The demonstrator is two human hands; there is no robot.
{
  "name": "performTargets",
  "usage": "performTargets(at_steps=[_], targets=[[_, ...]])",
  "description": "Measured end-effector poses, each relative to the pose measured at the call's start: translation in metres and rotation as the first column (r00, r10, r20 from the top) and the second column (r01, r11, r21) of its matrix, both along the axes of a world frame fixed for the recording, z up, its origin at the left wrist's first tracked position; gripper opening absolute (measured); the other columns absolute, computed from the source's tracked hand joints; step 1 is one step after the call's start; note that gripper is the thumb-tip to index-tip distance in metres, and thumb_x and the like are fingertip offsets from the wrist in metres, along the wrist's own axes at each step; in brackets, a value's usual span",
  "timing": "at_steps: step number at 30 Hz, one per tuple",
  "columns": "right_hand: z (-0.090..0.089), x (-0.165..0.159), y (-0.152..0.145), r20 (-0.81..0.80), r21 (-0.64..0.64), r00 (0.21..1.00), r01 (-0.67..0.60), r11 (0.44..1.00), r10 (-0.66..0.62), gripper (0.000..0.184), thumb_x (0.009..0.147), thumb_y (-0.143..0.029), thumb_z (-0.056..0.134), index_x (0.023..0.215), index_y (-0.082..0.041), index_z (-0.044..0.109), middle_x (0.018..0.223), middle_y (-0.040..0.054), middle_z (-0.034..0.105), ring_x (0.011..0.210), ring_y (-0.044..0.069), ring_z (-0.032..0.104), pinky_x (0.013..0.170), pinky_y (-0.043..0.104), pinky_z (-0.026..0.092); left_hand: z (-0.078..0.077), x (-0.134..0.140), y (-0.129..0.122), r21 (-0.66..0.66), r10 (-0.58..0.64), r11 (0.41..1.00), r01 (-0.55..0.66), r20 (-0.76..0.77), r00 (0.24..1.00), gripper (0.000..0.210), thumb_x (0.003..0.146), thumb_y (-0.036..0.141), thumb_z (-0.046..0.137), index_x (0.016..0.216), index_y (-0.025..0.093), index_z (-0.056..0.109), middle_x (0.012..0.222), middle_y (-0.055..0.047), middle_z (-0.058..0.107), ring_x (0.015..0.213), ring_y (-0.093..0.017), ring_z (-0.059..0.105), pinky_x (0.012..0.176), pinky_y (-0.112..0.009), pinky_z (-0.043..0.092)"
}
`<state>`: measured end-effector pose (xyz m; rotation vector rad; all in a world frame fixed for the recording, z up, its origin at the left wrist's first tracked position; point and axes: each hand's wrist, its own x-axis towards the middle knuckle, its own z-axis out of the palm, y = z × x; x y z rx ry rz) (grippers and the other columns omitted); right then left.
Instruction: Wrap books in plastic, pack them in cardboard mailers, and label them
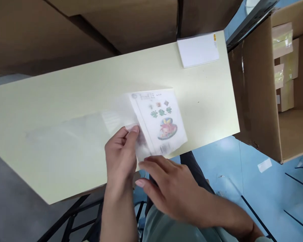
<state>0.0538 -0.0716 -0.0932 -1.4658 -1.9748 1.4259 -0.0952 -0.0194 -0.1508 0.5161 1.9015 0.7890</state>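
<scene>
A white booklet [146, 124] with a coloured picture and green characters on its cover lies tilted over the table, seemingly inside a hazy clear plastic bag [120, 111]. My left hand [122, 154] is closed, pinching the bag's plastic between thumb and fingers at the booklet's left side. My right hand [169, 185] is open at the booklet's lower edge, thumb apart from the fingers; its fingertips overlap the lower corner, and I cannot tell whether they touch. More thin clear plastic [70, 137] lies flat on the table to the left.
The pale table [207, 101] carries a white stack of paper or booklets [198, 52] at its far right corner. Large cardboard boxes [141, 27] line the back edge. To the right stands an open carton [260, 84] with smaller taped packs inside. A white scrap [264, 165] lies on the blue floor.
</scene>
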Motion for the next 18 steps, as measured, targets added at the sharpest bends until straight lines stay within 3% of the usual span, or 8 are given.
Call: performTargets(at_steps=[3,6,8,10,13,16,18], targets=[[-0.016,0.003,-0.002,0.050,-0.186,0.991,-0.116,0.976,0.127,0.030,0.118,-0.034,0.051,0.140,-0.021,0.067,0.132,0.0100,0.080,0.113,0.026,0.081,0.089,0.037,0.067,-0.021,-0.016,-0.003,0.000,0.049,0.999,-0.050,0.119,0.992,0.026,0.081,0.043,0.084,0.093,0.021,0.077,0.078,0.001,0.069,0.069,-0.014,0.063,0.059,-0.022,0.051],[-0.034,0.007,-0.006,0.106,-0.270,0.984,-0.110,0.957,0.143,0.026,0.116,-0.029,0.056,0.137,-0.021,0.069,0.133,0.0108,0.081,0.113,0.027,0.081,0.091,0.038,0.065,-0.038,-0.025,-0.008,0.016,0.031,0.999,-0.036,0.238,0.971,0.034,0.077,0.039,0.086,0.104,0.021,0.077,0.086,-0.002,0.075,0.077,-0.017,0.071,0.069,-0.025,0.057],[-0.045,0.013,-0.008,0.103,-0.268,0.993,-0.022,0.963,0.051,0.021,0.115,-0.029,0.057,0.128,-0.023,0.072,0.121,0.0077,0.084,0.101,0.024,0.082,0.086,0.035,0.064,-0.047,-0.028,-0.012,0.007,0.027,1.000,-0.030,0.293,0.956,0.043,0.075,0.037,0.087,0.113,0.021,0.075,0.093,-0.004,0.079,0.083,-0.020,0.074,0.074,-0.029,0.059],[-0.056,0.021,-0.007,0.158,-0.168,0.975,0.184,0.969,-0.158,0.018,0.113,-0.031,0.057,0.118,-0.025,0.074,0.109,0.0062,0.082,0.091,0.022,0.080,0.081,0.035,0.063,-0.051,-0.027,-0.015,0.010,0.040,0.999,-0.045,0.307,0.951,0.048,0.074,0.033,0.088,0.118,0.022,0.072,0.099,-0.005,0.080,0.087,-0.021,0.077,0.077,-0.030,0.060],[-0.074,0.034,0.005,0.271,0.043,0.838,0.481,0.876,-0.474,0.017,0.110,-0.035,0.061,0.118,-0.025,0.072,0.111,0.0079,0.077,0.090,0.021,0.075,0.079,0.036,0.063,-0.050,-0.023,-0.018,0.044,0.029,0.998,-0.043,0.282,0.959,0.040,0.076,0.031,0.086,0.111,0.023,0.071,0.105,-0.006,0.081,0.095,-0.023,0.078,0.079,-0.031,0.061],[-0.088,0.041,0.017,0.306,0.078,0.774,0.560,0.825,-0.554,0.018,0.106,-0.040,0.068,0.115,-0.024,0.070,0.109,0.0061,0.073,0.084,0.019,0.071,0.075,0.036,0.062,-0.042,-0.019,-0.019,0.047,-0.054,0.998,0.044,0.245,0.968,0.020,0.086,0.033,0.075,0.101,0.021,0.076,0.107,-0.007,0.082,0.105,-0.025,0.077,0.090,-0.035,0.062],[-0.092,0.041,0.022,0.337,0.079,0.758,0.569,0.819,-0.559,0.021,0.104,-0.043,0.072,0.113,-0.024,0.069,0.105,0.0044,0.072,0.079,0.018,0.069,0.072,0.035,0.059,-0.036,-0.018,-0.021,0.079,-0.100,0.993,0.085,0.208,0.973,0.021,0.094,0.033,0.063,0.100,0.021,0.079,0.114,-0.008,0.081,0.116,-0.027,0.075,0.102,-0.039,0.059]])
